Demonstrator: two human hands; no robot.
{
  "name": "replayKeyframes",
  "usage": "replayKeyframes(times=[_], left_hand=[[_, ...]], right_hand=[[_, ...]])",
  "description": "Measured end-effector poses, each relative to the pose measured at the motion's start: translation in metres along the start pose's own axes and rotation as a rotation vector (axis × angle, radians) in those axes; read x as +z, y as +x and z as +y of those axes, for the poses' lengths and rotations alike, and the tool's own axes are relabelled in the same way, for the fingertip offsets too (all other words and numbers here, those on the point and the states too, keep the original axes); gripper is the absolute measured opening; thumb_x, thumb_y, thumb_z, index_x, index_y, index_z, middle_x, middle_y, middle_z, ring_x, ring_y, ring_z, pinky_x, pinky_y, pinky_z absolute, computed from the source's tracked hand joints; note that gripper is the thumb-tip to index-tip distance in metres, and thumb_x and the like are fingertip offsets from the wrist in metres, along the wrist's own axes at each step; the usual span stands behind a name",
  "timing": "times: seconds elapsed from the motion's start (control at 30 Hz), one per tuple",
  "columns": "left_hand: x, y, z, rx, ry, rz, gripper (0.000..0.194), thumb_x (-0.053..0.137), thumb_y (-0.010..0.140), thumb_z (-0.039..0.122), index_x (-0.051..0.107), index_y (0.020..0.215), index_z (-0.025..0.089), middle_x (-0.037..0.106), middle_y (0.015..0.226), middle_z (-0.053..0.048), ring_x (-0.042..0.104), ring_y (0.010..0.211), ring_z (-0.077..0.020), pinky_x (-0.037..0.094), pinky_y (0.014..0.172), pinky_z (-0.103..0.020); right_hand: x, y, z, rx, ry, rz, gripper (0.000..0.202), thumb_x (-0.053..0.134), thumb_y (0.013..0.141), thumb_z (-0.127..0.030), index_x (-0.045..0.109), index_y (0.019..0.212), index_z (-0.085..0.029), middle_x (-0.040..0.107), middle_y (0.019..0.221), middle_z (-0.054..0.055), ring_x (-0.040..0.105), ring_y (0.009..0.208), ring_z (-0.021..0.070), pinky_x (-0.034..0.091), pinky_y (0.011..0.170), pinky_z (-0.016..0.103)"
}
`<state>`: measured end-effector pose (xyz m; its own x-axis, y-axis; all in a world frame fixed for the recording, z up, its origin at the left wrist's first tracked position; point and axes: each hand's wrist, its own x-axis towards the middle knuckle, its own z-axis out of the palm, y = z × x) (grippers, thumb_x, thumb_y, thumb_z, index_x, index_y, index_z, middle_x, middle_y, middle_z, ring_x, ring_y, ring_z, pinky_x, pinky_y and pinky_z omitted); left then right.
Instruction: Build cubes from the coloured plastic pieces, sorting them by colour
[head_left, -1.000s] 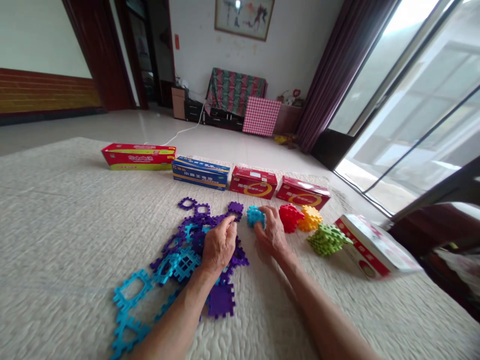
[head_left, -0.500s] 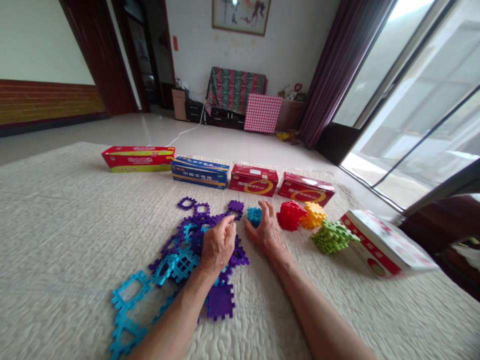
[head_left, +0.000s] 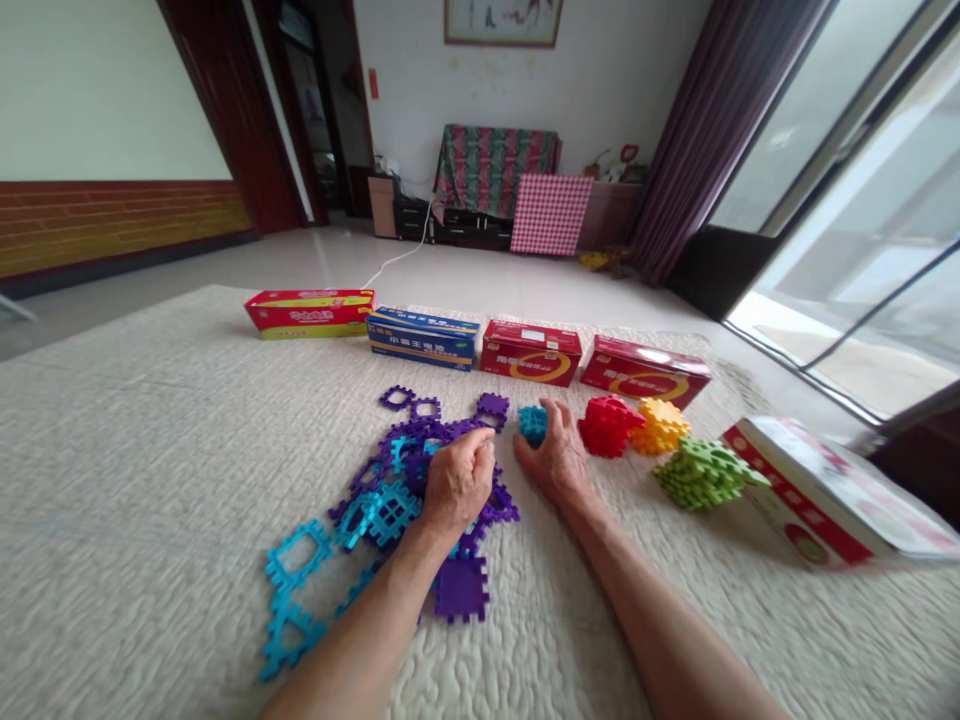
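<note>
Over the loose heap of purple pieces (head_left: 461,590) and blue pieces (head_left: 298,556), my left hand (head_left: 459,482) has its fingers curled in; whatever they may hold is hidden. My right hand (head_left: 556,452) rests on the mat, thumb and fingers apart, beside a small blue stack (head_left: 532,425) at its fingertips. Right of that hand stand a red stack (head_left: 610,426), a yellow stack (head_left: 660,425) and a green stack (head_left: 705,473).
A red-and-green box (head_left: 311,315), a blue box (head_left: 422,340) and two red boxes (head_left: 530,354) line the far side of the quilted mat (head_left: 187,450). A white-and-red carton (head_left: 840,490) stands at the right.
The view has turned slightly left, so everything appears shifted right. Both hands keep nearly the same places over the mat.
</note>
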<state>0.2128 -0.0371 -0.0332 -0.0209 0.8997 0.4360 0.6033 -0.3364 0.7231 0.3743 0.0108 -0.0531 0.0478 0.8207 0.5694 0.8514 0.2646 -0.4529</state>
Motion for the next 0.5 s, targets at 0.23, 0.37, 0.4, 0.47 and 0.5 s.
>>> replayKeyframes(times=[0.23,0.37,0.4,0.47,0.5], left_hand=[[0.000,-0.001,-0.001,0.013,0.011,0.005,0.029,0.046,0.088,0.021,0.069,0.105,0.017,0.075,0.093,-0.007,0.070,0.082,-0.0165,0.053,0.082,-0.027],[0.001,0.000,-0.001,0.006,0.013,-0.005,0.028,0.047,0.087,0.020,0.068,0.105,0.017,0.075,0.093,-0.006,0.070,0.083,-0.0165,0.053,0.084,-0.027],[0.001,0.000,-0.001,0.008,0.014,-0.005,0.028,0.047,0.087,0.020,0.068,0.105,0.018,0.075,0.094,-0.006,0.070,0.085,-0.0166,0.053,0.085,-0.027],[0.002,0.000,-0.001,0.021,0.018,0.000,0.028,0.047,0.088,0.019,0.068,0.105,0.018,0.075,0.097,-0.006,0.070,0.089,-0.0172,0.053,0.087,-0.028],[0.002,0.000,-0.001,0.034,0.021,0.006,0.028,0.046,0.088,0.018,0.068,0.105,0.019,0.074,0.099,-0.006,0.069,0.091,-0.0175,0.053,0.088,-0.028]], right_hand=[[0.006,-0.001,0.006,-0.022,0.015,0.041,0.060,0.060,0.071,-0.029,0.046,0.128,-0.018,0.053,0.123,0.015,0.052,0.112,0.0312,0.047,0.091,0.047],[0.001,-0.002,-0.001,-0.052,0.012,0.066,0.063,0.063,0.070,-0.030,0.044,0.128,-0.018,0.045,0.132,0.017,0.045,0.120,0.0340,0.041,0.097,0.054],[-0.002,-0.002,-0.005,-0.073,0.010,0.075,0.063,0.063,0.070,-0.031,0.044,0.128,-0.018,0.043,0.134,0.018,0.042,0.123,0.0348,0.039,0.099,0.056],[-0.008,-0.004,-0.014,-0.134,0.010,0.095,0.059,0.062,0.073,-0.030,0.044,0.128,-0.019,0.042,0.136,0.017,0.038,0.126,0.0352,0.035,0.102,0.058],[-0.012,-0.006,-0.018,-0.173,0.020,0.099,0.056,0.060,0.075,-0.029,0.045,0.128,-0.019,0.043,0.136,0.017,0.039,0.126,0.0342,0.035,0.103,0.056]])
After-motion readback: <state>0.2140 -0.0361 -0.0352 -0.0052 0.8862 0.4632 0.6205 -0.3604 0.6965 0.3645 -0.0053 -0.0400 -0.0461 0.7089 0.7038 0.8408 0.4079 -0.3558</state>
